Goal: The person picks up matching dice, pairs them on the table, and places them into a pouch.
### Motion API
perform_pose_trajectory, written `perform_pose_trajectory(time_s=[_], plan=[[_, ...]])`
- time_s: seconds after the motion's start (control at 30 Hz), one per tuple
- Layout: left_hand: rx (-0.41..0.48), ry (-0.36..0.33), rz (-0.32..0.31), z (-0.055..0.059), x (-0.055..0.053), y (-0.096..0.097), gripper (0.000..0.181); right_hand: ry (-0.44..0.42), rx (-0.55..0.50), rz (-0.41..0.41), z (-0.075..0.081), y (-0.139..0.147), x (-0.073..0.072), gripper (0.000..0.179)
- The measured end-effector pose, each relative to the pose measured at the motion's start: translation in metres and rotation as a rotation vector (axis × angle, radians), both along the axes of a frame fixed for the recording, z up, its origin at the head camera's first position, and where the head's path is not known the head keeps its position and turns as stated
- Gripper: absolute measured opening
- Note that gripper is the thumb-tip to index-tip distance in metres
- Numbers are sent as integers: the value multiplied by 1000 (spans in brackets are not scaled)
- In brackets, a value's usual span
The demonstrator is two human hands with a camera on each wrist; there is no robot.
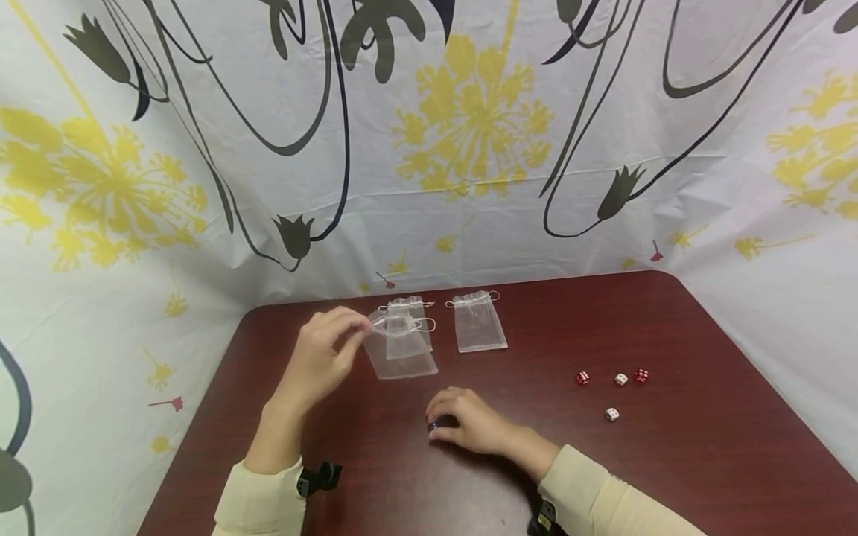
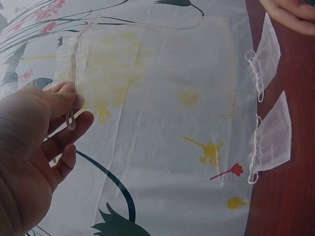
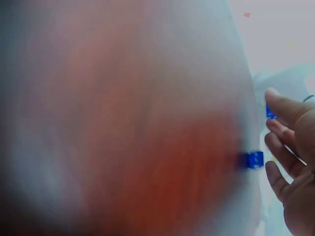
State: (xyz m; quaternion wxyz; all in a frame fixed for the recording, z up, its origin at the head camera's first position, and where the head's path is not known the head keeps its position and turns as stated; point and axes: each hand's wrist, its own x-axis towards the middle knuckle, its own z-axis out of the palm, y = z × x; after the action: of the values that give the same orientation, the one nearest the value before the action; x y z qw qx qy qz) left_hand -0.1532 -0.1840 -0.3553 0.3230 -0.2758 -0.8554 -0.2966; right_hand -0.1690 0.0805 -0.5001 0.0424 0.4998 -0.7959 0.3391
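My left hand (image 1: 322,357) pinches the gathered top of a sheer white drawstring bag (image 2: 162,73), which hangs spread out in the left wrist view. In the head view this bag overlaps a second drawstring bag (image 2: 273,140) lying on the table. My right hand (image 1: 472,423) is low over the table, thumb and fingertips around a blue die (image 3: 270,112). Just off its fingertips in the right wrist view is another blue die (image 3: 255,160). Much of that view is blurred. Only a bit of blue (image 1: 432,426) shows by the thumb in the head view.
A third drawstring bag (image 1: 480,327) lies flat at the back of the dark red table (image 1: 536,320). Toward the right are two red dice (image 1: 582,378) and two white dice (image 1: 612,415). A patterned white cloth (image 1: 402,216) hangs behind and beside the table.
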Motion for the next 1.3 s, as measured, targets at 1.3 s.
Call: perform_pose_trajectory(time_s=[1.3], plan=[[-84,-70,1,-19,-11,3,12,-10,-244,-137,127,33,-44,17]])
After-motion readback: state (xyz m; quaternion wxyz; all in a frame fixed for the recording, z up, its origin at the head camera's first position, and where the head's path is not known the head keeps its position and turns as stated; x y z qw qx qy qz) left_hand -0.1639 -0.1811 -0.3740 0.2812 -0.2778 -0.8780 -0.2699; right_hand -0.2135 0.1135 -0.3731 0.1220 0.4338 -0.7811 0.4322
